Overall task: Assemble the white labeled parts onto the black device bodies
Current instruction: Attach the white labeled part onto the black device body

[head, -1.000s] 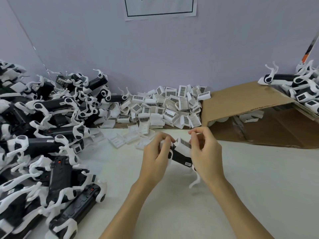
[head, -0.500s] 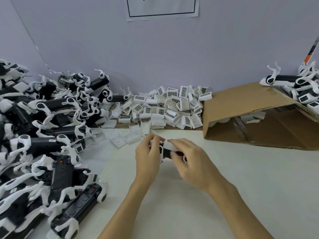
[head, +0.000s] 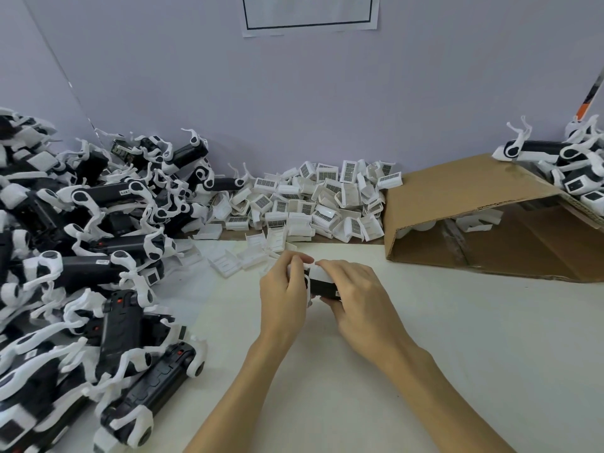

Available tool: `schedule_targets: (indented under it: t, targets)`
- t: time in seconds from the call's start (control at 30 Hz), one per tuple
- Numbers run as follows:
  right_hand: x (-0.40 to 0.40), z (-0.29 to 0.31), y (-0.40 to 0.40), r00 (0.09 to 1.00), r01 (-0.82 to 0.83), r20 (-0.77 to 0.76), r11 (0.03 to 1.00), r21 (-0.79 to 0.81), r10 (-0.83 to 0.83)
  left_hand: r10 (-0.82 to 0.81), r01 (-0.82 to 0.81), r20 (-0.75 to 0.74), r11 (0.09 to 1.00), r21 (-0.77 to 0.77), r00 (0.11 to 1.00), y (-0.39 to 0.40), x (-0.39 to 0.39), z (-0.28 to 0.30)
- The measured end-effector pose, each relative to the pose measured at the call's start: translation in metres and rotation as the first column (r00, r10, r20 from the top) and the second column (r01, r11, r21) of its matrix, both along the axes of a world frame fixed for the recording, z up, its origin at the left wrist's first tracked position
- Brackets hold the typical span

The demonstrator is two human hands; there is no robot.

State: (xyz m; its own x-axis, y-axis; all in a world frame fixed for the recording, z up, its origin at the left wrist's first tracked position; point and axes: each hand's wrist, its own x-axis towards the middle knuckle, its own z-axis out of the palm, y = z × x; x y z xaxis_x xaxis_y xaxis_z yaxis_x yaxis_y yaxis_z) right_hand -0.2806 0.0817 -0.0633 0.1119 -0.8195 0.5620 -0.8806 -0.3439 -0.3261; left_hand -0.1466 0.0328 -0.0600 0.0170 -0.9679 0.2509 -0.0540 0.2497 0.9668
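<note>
Both hands hold one black device body (head: 322,288) just above the white table, at the centre of the view. My left hand (head: 283,294) grips its left end, fingers curled over the top. My right hand (head: 354,297) covers its right part and presses a white labeled part (head: 318,273) onto the body's top. Most of the body is hidden under my fingers. A heap of loose white labeled parts (head: 313,204) lies against the back wall. A big pile of black device bodies (head: 85,256) with white arms fills the left side.
An open cardboard box (head: 474,204) lies on its side at the right, with finished black and white devices (head: 562,158) stacked on top of it. A few white parts (head: 235,259) lie loose just beyond my hands. A printed sheet (head: 310,14) hangs on the wall.
The device was tilted up with the white part held at its upper end; now my right hand has come down over the body, which lies lower and flatter between both hands.
</note>
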Motion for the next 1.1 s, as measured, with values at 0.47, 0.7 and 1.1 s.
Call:
schedule_targets:
  t: [0.47, 0.7, 1.1]
  targets:
    - [0.001, -0.001, -0.001, 0.994, 0.106, 0.018, 0.981, -0.162, -0.104, 0.043, -0.044, 0.073, 0.999, 0.018, 0.996, -0.004, 0.001, -0.001]
    - [0.006, -0.005, -0.004, 0.995, 0.070, 0.076, 0.989, -0.129, -0.061, 0.069, -0.071, 0.059, 0.997, 0.032, 0.996, -0.006, 0.005, 0.000]
    - [-0.004, -0.012, -0.010, 0.994, 0.053, 0.100, 0.989, -0.139, -0.039, 0.066, -0.063, 0.088, 0.997, -0.036, 0.994, -0.010, 0.006, -0.004]
